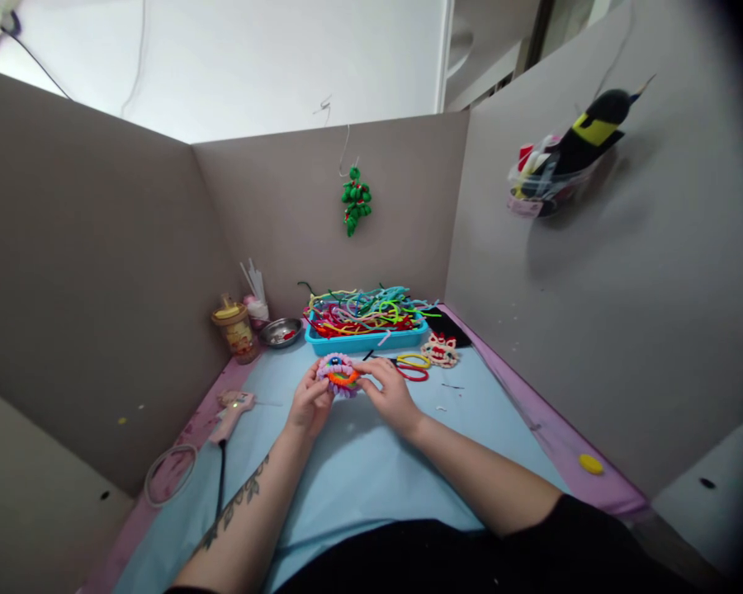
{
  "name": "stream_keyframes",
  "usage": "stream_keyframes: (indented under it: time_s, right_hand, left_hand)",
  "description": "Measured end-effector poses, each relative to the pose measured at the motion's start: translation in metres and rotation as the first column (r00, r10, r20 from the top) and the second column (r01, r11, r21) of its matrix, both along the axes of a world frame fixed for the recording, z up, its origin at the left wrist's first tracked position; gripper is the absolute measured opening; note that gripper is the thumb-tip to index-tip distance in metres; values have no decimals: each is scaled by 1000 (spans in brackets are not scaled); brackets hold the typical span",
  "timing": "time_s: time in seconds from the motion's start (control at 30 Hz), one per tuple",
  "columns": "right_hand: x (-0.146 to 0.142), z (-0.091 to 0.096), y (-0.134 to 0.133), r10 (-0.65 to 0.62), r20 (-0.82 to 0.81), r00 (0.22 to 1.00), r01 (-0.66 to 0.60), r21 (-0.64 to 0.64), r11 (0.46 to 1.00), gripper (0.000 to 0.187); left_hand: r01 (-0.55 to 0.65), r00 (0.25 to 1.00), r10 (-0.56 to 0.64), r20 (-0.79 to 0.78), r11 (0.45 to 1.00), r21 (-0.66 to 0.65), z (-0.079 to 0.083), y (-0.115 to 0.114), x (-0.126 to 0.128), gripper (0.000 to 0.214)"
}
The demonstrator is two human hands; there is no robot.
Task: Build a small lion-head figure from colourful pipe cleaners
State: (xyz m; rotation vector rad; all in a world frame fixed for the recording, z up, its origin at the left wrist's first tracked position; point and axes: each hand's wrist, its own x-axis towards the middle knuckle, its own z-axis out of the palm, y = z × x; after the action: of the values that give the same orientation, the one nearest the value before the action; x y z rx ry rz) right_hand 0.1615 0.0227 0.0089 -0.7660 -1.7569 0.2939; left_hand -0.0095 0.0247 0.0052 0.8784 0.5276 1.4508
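Observation:
Both hands meet over the blue mat (359, 470) around a small fuzzy pipe-cleaner ornament (339, 373), purple round the edge with orange, green and blue inside. My left hand (309, 404) cups it from the left with curled fingers. My right hand (389, 389) pinches its right edge with thumb and fingertips. Just beyond the right hand lie scissors with yellow and red handles (414, 366) and a white-and-red pipe-cleaner figure (441, 350).
A blue tray (365, 338) heaped with coloured pipe cleaners stands at the back. Left of it are a steel bowl (281, 332), a yellow-lidded jar (235, 328) and a pink glue gun (232, 410). Grey partition walls enclose three sides; a green ornament (355, 200) hangs on the back wall.

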Motion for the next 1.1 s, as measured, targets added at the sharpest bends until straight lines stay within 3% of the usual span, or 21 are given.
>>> stream_keyframes:
  time_s: [0.2, 0.57, 0.73, 0.83, 0.93, 1.0, 1.1]
  right_hand:
    - [-1, -3, 0, 11, 33, 999, -14, 80, 997, 17]
    - [-4, -10, 5, -47, 23, 999, 45, 99, 994, 13]
    - [-8, -10, 2, 4, -4, 1000, -4, 28, 1000, 12]
    - [-9, -12, 3, -30, -158, 987, 8, -137, 991, 17]
    - [-12, -19, 6, -151, -432, 889, -36, -395, 918, 34]
    - [-16, -24, 6, -163, -579, 799, -208, -519, 829, 47]
    - [-24, -26, 2, -85, -726, 683, -523, -566, 638, 66]
  left_hand:
    - [-14, 1000, 14, -5, 1000, 18, 0, 0, 4, 45]
    - [19, 1000, -19, 2, 999, 40, -4, 0, 6, 47]
    - [6, 999, -4, -35, 999, 47, -3, -1, 7, 47]
    - [0, 999, 1, -33, 999, 51, 0, -1, 7, 43]
    - [0, 1000, 1, -19, 998, 62, 2, 0, 4, 41]
    - [-7, 1000, 7, 2, 998, 68, 3, 1, 2, 41]
    - [-20, 999, 18, 27, 998, 59, 1, 2, 0, 41]
